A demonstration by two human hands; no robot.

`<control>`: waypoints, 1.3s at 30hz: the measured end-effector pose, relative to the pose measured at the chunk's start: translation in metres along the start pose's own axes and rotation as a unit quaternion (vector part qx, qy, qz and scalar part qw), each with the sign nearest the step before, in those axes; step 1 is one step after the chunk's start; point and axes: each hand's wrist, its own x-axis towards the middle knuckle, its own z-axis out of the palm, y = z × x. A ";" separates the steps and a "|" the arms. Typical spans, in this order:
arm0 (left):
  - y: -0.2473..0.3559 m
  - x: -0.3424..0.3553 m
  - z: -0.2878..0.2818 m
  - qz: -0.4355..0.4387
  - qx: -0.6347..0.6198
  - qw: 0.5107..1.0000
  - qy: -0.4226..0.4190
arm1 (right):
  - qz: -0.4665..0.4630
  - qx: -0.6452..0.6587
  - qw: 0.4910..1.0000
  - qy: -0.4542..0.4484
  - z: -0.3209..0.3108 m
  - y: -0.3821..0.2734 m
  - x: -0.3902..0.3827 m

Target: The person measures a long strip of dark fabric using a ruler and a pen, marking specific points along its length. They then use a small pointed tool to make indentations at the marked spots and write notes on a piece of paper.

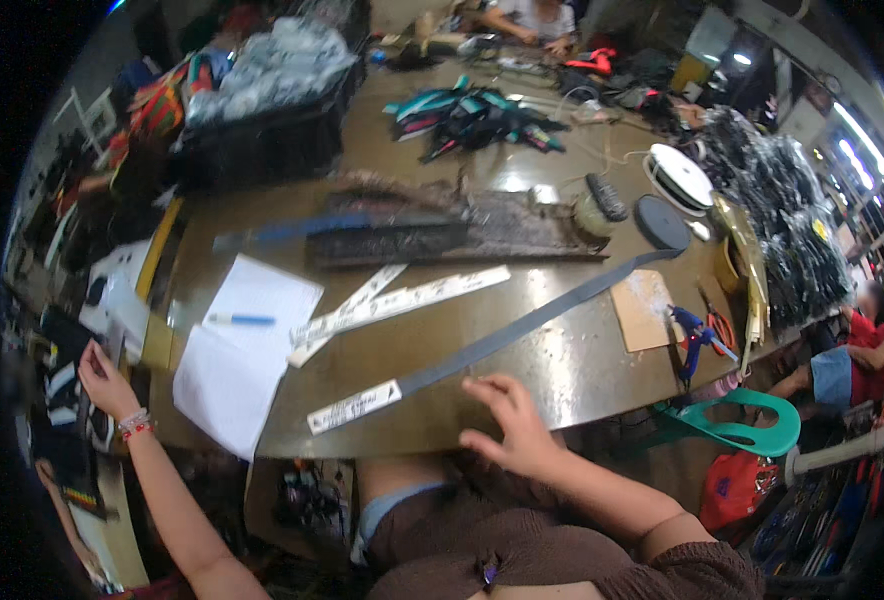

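At the table's left edge is my left hand (pixel 104 382), fingers curled together by dark and white items (pixel 62 400); what they hold, if anything, I cannot make out. My right hand (pixel 502 425) hovers at the front edge with fingers apart and empty. Just left of it, a white printed label (pixel 354 405) lies on the end of a long grey strap (pixel 522 325) running to a grey roll (pixel 662 220). Two white strips (pixel 432 290) cross behind it. An open notebook (pixel 222 390) with a blue pen (pixel 245 319) lies between my hands.
Behind lie a battered dark board (pixel 392 245), brush (pixel 605 205), white spool (pixel 680 180), fabric pile (pixel 472 118) and black bin (pixel 252 150). Rightward are a glue gun (pixel 690 340), pliers (pixel 720 325) and green stool (pixel 737 420). Other people sit at the far side (pixel 532 25) and right (pixel 867 355).
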 end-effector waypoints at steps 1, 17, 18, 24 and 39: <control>0.046 -0.019 -0.023 0.020 -0.041 0.999 0.001 | -0.013 -0.023 1.000 -0.006 0.001 -0.005 0.009; 0.281 -0.230 -0.137 0.126 -0.089 0.822 -0.549 | -0.058 0.062 0.993 -0.076 0.041 -0.030 0.087; 0.278 -0.232 -0.135 0.145 -0.069 0.819 -0.551 | -0.038 0.079 0.993 -0.079 0.044 -0.031 0.090; 0.276 -0.238 -0.127 0.158 -0.009 0.788 -0.594 | -0.066 0.186 0.965 -0.175 0.097 -0.047 0.114; 0.289 -0.247 -0.121 0.187 0.030 0.777 -0.601 | -0.159 0.103 0.942 -0.278 0.144 -0.060 0.131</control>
